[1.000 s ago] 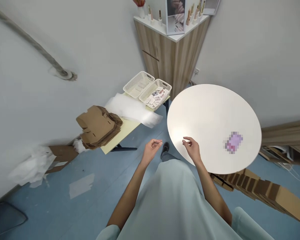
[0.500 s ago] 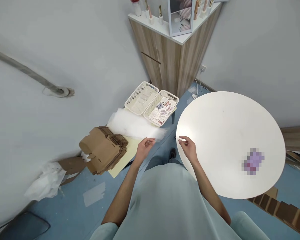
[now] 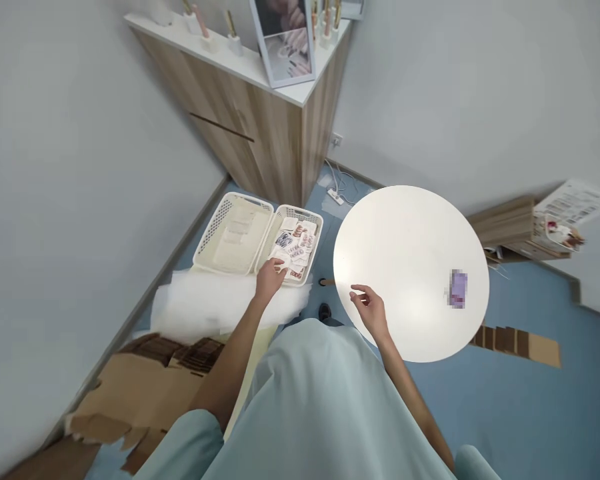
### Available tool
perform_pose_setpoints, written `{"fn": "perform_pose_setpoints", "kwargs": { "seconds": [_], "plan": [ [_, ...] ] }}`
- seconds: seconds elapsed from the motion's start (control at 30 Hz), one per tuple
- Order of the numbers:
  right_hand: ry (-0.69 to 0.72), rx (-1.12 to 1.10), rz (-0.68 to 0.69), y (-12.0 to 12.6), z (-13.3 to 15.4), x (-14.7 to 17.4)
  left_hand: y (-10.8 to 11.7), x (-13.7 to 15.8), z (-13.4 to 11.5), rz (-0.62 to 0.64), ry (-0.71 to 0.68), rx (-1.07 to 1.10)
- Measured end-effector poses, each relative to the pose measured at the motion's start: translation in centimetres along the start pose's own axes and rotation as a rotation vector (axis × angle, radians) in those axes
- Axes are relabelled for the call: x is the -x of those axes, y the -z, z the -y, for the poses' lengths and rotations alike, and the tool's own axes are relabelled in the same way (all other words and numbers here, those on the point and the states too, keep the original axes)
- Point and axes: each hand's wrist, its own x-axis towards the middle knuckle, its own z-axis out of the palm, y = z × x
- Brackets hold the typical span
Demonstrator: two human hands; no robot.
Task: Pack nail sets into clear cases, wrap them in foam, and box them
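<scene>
My left hand point(image 3: 269, 280) is over the near left corner of a white plastic basket point(image 3: 319, 235). Its fingers are loosely bent and apart above the small printed packets point(image 3: 300, 252) inside; I see nothing held, and whether the fingertips touch a packet I cannot tell. My right hand point(image 3: 371, 311) hovers at the left edge of the round white table point(image 3: 410, 267). A gap shows between its thumb and forefinger, with nothing in it. Left of the packets stands a second white basket point(image 3: 201, 243) with a few clear flat pieces point(image 3: 241, 227) in it.
White wrapping sheets point(image 3: 205, 303) lie before the baskets, with stacked brown cardboard boxes point(image 3: 145, 387) nearer me. A blurred purple object point(image 3: 459, 290) rests on the table. Behind stands a wood-grain cabinet point(image 3: 260, 127); a power strip point(image 3: 335, 196) and cables lie on the floor.
My left hand has moved forward and left, from beside the wrapping sheets to the packet basket. My right hand stays by the table edge. The view has shifted, bringing the baskets closer.
</scene>
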Motion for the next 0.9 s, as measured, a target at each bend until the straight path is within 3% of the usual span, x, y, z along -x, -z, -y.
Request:
{"fn": "perform_pose_setpoints", "kwargs": {
  "seconds": [0.13,0.27,0.43,0.67,0.9],
  "plan": [
    [-0.028,-0.032,-0.092,-1.0,0.7,1.5,0.0,-4.3,-0.2,0.059,-0.042,-0.489],
    [-0.089,-0.055,-0.177,-1.8,0.4,3.1,-0.3,-6.5,-0.1,0.234,-0.022,-0.716],
    [-0.129,-0.080,-0.242,-2.1,-0.3,4.6,-0.4,-7.0,-0.1,0.272,-0.049,-0.756],
    [-0.091,-0.109,-0.187,-1.3,-1.0,4.1,1.2,-6.4,-1.5,0.176,0.048,-0.763],
    [0.010,-0.112,-0.056,1.3,-1.8,2.1,3.2,-1.8,-5.1,-0.023,0.068,-0.620]
  ]
}}
